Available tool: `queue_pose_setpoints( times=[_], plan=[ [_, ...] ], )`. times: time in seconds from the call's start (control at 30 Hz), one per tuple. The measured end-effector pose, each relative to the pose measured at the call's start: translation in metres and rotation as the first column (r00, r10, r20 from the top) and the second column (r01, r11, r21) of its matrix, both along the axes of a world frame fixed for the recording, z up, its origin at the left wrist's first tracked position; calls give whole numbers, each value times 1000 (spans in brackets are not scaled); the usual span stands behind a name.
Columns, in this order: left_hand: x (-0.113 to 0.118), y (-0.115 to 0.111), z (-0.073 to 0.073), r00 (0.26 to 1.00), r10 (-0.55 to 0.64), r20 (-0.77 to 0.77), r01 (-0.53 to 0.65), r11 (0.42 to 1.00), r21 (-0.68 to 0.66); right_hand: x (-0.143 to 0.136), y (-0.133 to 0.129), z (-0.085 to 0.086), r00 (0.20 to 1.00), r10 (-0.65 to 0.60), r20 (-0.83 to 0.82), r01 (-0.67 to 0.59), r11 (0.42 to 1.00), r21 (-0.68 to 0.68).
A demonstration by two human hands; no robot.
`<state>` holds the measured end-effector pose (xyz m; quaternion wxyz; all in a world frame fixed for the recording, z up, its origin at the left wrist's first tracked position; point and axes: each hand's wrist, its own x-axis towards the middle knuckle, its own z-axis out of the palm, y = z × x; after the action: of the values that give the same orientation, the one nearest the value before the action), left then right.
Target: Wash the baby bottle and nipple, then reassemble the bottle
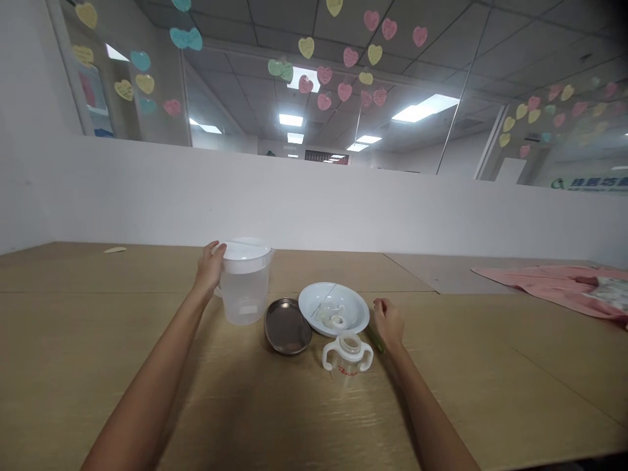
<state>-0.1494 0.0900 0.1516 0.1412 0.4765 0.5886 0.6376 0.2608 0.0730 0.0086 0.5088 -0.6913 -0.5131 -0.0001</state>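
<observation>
My left hand (210, 267) is closed at the upper left edge of a translucent plastic pitcher (245, 294) with a white lid (245, 250). The pitcher stands upright. My right hand (390, 324) rests to the right of a white bowl (314, 292), its fingers curled; anything inside them is hidden. Beside that wrist lies a thin green object (375, 339), partly covered. Small clear and white parts (337, 320) lie in the bowl. In front of it stands a clear two-handled baby bottle (347, 360) with an open top. A metal oval dish (288, 327) sits between pitcher and bowl.
The things stand on a brown wooden table (275, 418) against a white wall (314, 203). A pink cloth (544, 284) lies at the far right. Toward the back left is a small flat pale piece (115, 250). Glass with heart-shaped notes (350, 57) rises above the wall.
</observation>
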Motion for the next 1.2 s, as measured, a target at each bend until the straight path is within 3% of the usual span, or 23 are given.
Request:
queue_pose_setpoints(
  times=[0.1, 0.2, 0.3, 0.4, 0.6, 0.73, 1.03, 1.2],
  plan=[
    [4, 1, 2, 971, -186, 150, 182, 983, 38, 0, 1, -1, 1000, -5, 22, 5, 1000, -1],
    [10, -5, 7, 938, -310, 157, 306, 951, 52, 1, 2, -1, 1000, -3, 26, 3, 1000, 11],
    [20, -18, 14, 934, -358, 2, 358, 934, -2, 1, 2, 0, 999, -7, 38, 7, 1000, 3],
    [37, -32, 19, 899, -355, -256, 347, 935, -75, 0, 1, 1, 998, -12, 59, 13, 1000, -2],
    [80, -48, 8, 615, -390, -685, 408, 901, -147, -2, -1, 6, 995, -22, 96, 25, 999, -23],
    [99, -50, 0, 455, -353, -817, 415, 896, -156, -2, 0, 7, 994, -25, 110, 31, 998, -51],
    [105, -57, 6, 466, -397, -791, 500, 856, -135, -4, 0, 9, 989, -27, 147, 50, 987, -154],
    [107, -63, 9, 421, -344, -840, 483, 868, -113, -4, 1, 9, 985, -23, 173, 56, 981, -184]
  ],
)
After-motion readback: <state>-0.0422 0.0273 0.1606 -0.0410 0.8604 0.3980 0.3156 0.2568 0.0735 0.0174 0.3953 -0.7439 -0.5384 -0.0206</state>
